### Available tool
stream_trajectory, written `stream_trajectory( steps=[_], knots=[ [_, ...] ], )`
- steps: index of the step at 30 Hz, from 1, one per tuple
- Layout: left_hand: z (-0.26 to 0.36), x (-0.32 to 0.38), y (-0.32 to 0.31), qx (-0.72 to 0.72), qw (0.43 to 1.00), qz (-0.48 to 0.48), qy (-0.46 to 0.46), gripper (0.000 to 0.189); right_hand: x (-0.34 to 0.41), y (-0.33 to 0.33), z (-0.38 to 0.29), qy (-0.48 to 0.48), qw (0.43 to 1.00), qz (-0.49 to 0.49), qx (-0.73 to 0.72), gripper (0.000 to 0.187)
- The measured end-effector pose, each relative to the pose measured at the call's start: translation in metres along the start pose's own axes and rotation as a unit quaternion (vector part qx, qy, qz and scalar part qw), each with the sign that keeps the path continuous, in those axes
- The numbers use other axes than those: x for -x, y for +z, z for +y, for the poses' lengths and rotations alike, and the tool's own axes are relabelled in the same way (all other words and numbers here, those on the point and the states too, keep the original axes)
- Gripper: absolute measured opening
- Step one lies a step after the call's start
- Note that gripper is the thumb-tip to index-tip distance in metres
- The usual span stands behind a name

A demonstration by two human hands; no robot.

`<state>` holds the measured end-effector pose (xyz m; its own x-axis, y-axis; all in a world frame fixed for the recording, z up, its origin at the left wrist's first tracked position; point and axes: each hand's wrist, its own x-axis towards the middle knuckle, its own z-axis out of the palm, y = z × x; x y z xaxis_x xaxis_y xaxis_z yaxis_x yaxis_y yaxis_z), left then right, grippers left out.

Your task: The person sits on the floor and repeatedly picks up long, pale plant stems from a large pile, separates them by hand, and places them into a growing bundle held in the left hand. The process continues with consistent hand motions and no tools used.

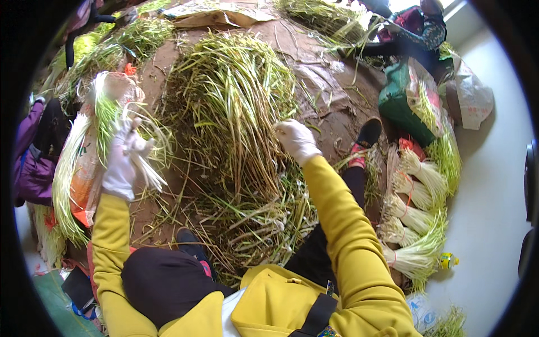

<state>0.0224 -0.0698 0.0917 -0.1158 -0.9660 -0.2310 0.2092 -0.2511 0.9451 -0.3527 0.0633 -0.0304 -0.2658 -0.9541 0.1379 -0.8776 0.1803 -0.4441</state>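
Observation:
My left hand [126, 156], in a white glove, holds several pale stalks of a leafy vegetable that looks like garlic chives [147, 172]; their white ends point down and right. My right hand [297, 139], gloved too, is at the right edge of a big heap of green and brown stalks [236, 97]. Its fingers are curled near the heap; whether they pinch a stalk cannot be told. Trimmed pale stalks [71, 168] lie over an orange and white sack [84, 189] left of my left hand. Loose leaf scraps [252, 227] lie between my feet.
Tied bundles of pale stalks [410, 210] line the right side, with a green bag [396, 99] beyond them. A small yellow bottle [447, 260] lies beside the bundles. Other people sit at the upper right [414, 33] and far left [36, 156]. More heaps [328, 19] lie at the back.

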Motion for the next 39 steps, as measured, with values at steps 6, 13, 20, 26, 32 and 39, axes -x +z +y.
stream_trajectory(
  steps=[6, 13, 20, 26, 32, 39],
  knots=[
    [-0.053, 0.016, -0.014, 0.084, 0.978, -0.016, -0.192, 0.029, -0.124, 0.084, -0.002, 0.105, 0.993, 0.054, 0.015, 0.037],
    [-0.070, 0.011, -0.058, 0.180, 0.956, -0.111, -0.204, 0.027, -0.152, 0.077, -0.010, 0.224, 0.970, -0.026, -0.086, 0.034],
    [-0.068, 0.020, -0.065, 0.182, 0.956, -0.094, -0.212, 0.026, -0.071, -0.032, -0.062, 0.072, 0.881, 0.213, -0.415, 0.014],
    [-0.080, 0.033, -0.034, 0.113, 0.954, -0.150, -0.233, 0.019, 0.066, 0.000, -0.124, 0.220, 0.756, -0.138, -0.601, 0.046],
    [-0.105, 0.046, -0.005, 0.040, 0.936, -0.243, -0.250, 0.029, 0.144, 0.034, -0.153, 0.110, 0.767, -0.213, -0.595, 0.051],
    [-0.118, 0.053, 0.003, 0.000, 0.936, -0.190, -0.295, 0.023, 0.166, 0.031, -0.153, 0.038, 0.780, -0.269, -0.563, 0.046]
  ],
)
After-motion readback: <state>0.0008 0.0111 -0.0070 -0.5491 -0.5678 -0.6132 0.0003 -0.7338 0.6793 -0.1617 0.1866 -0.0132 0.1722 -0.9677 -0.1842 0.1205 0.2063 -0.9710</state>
